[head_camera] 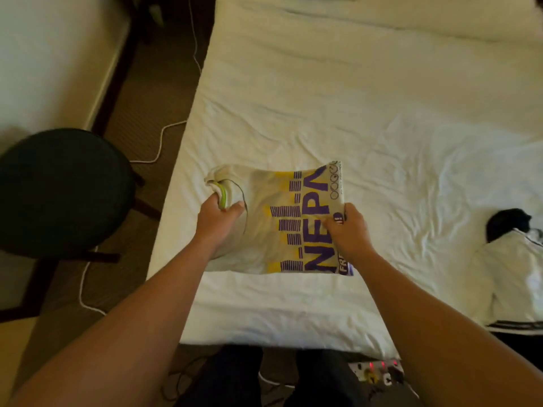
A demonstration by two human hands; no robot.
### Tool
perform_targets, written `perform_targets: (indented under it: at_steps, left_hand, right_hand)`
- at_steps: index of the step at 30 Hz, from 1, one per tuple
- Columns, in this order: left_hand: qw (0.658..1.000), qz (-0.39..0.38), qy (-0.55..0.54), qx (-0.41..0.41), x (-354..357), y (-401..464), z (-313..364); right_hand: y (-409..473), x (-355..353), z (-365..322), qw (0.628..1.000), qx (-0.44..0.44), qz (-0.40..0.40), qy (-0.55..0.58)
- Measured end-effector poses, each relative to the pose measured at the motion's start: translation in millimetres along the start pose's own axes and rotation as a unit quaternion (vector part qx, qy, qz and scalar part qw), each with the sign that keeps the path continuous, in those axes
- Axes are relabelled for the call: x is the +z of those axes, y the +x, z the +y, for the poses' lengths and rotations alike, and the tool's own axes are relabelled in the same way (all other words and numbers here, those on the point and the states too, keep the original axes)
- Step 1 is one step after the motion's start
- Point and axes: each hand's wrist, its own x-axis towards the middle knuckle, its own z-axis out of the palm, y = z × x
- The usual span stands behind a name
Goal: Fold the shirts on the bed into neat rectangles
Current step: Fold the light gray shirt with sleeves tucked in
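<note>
the left hand grips the collar end of a cream printed shirt, fingers curled round the green-trimmed neckline, while the right hand pinches the shirt's right edge over the purple lettering. the shirt lies partly folded, roughly rectangular, near the foot of the bed on its wrinkled white sheet. well apart to the right, a white garment with dark trim lies crumpled on the bed. a dark round stool stands on the floor to the left, beside a white cable.
</note>
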Motion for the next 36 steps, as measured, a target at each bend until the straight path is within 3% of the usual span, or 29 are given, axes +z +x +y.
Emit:
perform_targets:
  at_steps: [6, 13, 19, 29, 36]
  left_hand:
    - [0.998, 0.029, -0.009, 0.054, -62, -50, 88]
    - [0.979, 0.158, -0.097, 0.079, -143, -111, 144]
    - [0.946, 0.263, -0.168, 0.089, -207, -184, 157]
    - [0.878, 0.412, -0.230, 0.077, -345, -302, 113]
    - [0.817, 0.519, -0.251, 0.016, -452, -385, 22]
  right_hand:
    - [-37, -45, -82, 0.997, -0.079, 0.003, 0.019]
    - [-57, -74, -189, 0.971, -0.234, -0.056, -0.001]
    - [-91, -67, -255, 0.946, -0.303, -0.115, -0.020]
    - [-209, 22, -357, 0.876, -0.402, -0.267, -0.021]
    - [-325, 151, -412, 0.820, -0.456, -0.341, -0.058]
